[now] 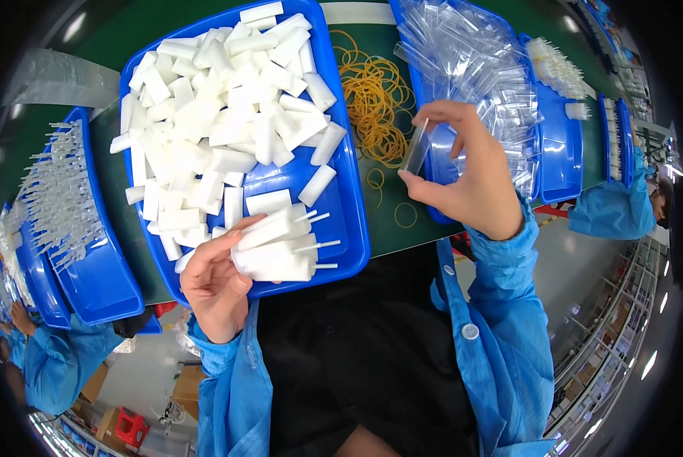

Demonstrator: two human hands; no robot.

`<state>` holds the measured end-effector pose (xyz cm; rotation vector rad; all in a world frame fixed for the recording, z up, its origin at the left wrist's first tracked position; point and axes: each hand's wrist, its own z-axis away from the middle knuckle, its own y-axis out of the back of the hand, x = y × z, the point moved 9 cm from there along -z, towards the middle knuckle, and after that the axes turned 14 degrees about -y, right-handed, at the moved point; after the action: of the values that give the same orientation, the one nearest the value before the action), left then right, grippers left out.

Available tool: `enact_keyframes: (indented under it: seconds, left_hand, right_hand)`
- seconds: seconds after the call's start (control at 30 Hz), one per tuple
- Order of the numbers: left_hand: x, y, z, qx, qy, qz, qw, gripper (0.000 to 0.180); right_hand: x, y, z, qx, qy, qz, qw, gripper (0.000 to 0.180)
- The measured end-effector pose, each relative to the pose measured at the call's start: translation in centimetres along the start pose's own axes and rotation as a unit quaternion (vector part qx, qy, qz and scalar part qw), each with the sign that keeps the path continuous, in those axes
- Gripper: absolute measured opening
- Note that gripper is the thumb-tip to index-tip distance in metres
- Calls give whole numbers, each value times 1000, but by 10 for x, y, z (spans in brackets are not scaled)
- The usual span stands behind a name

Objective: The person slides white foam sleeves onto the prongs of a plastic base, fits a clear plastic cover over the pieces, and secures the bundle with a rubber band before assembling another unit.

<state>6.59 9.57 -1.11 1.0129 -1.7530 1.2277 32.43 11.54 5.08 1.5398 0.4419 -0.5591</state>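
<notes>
My left hand (216, 286) is closed round a small bundle of white foam pieces (274, 255), over the near edge of a blue tray (359, 228). Thin white sticks poke out of the bundle's right end. That tray is heaped with loose white foam blocks (220, 107). Between thumb and fingertips, my right hand (478, 171) pinches a clear plastic tube (415, 148) by its two ends. It is raised at the near left edge of a second blue tray (434, 206), which holds a pile of clear plastic tubes (471, 65).
Yellow rubber bands (376, 107) lie on the green table (387, 236) between the trays, with a few loose ones nearer me. A left-hand tray (117, 293) holds thin white stick parts (63, 190). More small white parts (555, 65) lie at right. Co-workers' blue sleeves (63, 362) show at both sides.
</notes>
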Motion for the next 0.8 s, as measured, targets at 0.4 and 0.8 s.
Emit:
enact_keyframes:
  seconds: [0.4, 0.8]
  left_hand:
    - [-13, -35, -1, -12, 65, 11, 998, 37]
    - [-11, -45, -1, -28, 35, -15, 999, 32]
  right_hand:
    - [17, -28, 35, -67, -104, -431, 894, 19]
    - [23, -37, 44, -95, -103, -623, 770, 14]
